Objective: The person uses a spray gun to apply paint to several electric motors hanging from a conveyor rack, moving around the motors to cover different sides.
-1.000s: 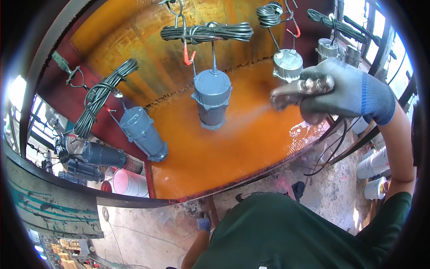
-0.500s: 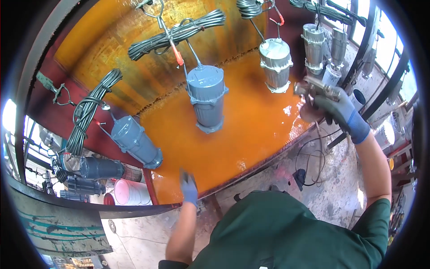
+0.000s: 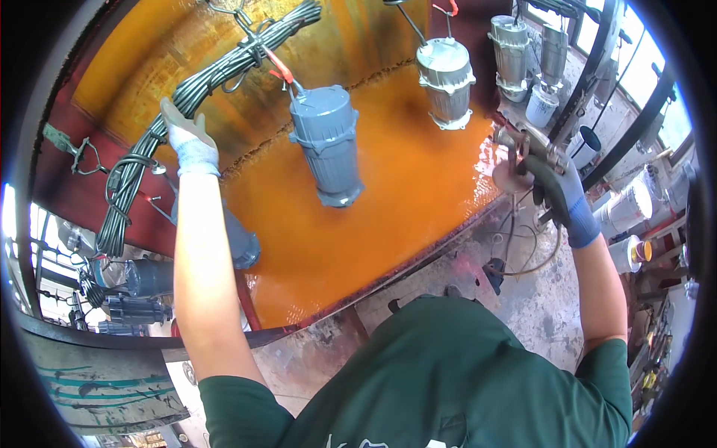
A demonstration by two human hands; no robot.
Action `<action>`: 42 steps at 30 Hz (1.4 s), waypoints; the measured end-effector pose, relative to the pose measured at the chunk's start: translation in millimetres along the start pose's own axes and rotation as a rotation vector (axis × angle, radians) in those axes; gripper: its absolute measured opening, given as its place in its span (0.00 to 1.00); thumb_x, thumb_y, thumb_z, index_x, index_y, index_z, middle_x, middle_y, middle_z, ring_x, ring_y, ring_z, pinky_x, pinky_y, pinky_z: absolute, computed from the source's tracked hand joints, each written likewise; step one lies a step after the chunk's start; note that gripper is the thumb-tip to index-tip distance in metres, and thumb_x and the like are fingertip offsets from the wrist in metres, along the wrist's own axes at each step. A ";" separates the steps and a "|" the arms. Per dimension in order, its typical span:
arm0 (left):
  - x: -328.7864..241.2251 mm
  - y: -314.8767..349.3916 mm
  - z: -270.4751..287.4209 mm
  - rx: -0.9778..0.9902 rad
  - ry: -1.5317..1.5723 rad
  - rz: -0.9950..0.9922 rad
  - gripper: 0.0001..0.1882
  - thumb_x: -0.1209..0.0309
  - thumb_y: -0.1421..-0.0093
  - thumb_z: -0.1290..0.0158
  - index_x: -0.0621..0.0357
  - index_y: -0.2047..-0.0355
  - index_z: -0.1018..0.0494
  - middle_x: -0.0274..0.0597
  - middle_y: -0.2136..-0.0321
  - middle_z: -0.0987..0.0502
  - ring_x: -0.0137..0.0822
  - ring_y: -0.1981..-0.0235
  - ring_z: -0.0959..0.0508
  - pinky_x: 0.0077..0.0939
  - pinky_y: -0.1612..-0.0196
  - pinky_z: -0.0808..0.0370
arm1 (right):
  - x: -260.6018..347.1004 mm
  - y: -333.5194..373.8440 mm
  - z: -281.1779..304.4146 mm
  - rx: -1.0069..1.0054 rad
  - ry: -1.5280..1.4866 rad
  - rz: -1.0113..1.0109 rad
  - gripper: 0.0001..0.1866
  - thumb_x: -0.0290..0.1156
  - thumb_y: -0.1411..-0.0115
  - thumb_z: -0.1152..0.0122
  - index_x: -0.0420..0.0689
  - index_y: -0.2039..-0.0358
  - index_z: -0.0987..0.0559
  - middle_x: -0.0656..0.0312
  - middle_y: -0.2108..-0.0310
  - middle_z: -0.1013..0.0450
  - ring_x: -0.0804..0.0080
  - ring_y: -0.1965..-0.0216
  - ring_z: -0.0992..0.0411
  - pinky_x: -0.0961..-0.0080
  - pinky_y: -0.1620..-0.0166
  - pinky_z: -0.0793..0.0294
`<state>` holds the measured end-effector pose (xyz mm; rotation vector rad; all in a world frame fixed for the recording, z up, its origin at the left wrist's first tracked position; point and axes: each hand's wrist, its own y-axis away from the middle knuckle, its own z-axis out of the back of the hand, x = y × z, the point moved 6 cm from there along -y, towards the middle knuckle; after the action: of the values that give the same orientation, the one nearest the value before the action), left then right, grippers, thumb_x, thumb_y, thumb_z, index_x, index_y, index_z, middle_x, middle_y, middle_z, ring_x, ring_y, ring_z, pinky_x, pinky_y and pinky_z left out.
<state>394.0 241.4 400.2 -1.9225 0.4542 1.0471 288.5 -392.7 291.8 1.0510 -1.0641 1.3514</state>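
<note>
My left hand (image 3: pixel 190 142), in a pale glove with a blue cuff, is raised against the lower left end of a tied grey cable bundle (image 3: pixel 246 52). Its fingers are stretched out, with the thumb apart; whether they touch the cable I cannot tell. From that hook hangs a blue-grey ribbed motor housing (image 3: pixel 325 145). My right hand (image 3: pixel 556 190), in a darkened glove, grips a metal spray gun (image 3: pixel 534 145) with a rounded cup below and a hose trailing down. A second blue-grey housing (image 3: pixel 243 243) is partly hidden behind my left forearm.
Orange liquid (image 3: pixel 388 224) fills the booth's basin, bounded by a dark red front edge (image 3: pixel 418 261). A silver housing (image 3: pixel 448 82) hangs at right, with more beyond it. Another cable bundle (image 3: pixel 127 194) hangs at left. Buckets (image 3: pixel 627 209) stand at right; a hose (image 3: pixel 534 265) lies on the floor.
My left hand has risen from low over the basin to the middle cable bundle, which has tilted. The right hand, still holding the spray gun, has shifted only slightly.
</note>
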 end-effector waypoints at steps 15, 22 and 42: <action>-46.5 97.9 -21.1 0.007 0.090 -0.339 0.26 0.63 0.23 0.53 0.67 0.31 0.36 0.47 0.29 0.35 0.38 0.27 0.39 0.38 0.23 0.46 | 66.2 -4.6 -39.5 0.129 0.006 0.195 0.17 0.33 0.33 0.33 0.41 0.47 0.19 0.65 0.64 0.20 0.81 0.66 0.23 0.81 0.61 0.24; -61.8 139.3 -51.6 0.204 -0.223 -0.445 0.27 0.62 0.23 0.52 0.66 0.30 0.33 0.46 0.30 0.36 0.38 0.30 0.34 0.36 0.28 0.38 | 131.2 1.3 -62.9 0.284 0.250 0.453 0.16 0.34 0.35 0.30 0.39 0.50 0.18 0.61 0.64 0.19 0.78 0.63 0.21 0.77 0.56 0.21; 186.1 460.5 131.6 -0.223 -0.091 0.556 0.23 0.64 0.24 0.49 0.68 0.37 0.30 0.47 0.39 0.24 0.39 0.39 0.25 0.35 0.33 0.31 | 186.5 -33.7 -117.1 0.556 0.283 0.387 0.19 0.38 0.30 0.38 0.46 0.42 0.19 0.62 0.70 0.22 0.78 0.75 0.21 0.82 0.74 0.27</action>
<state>137.2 113.2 -26.1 -1.9781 0.8825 1.5892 311.7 -237.9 450.2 1.0291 -0.7107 2.1221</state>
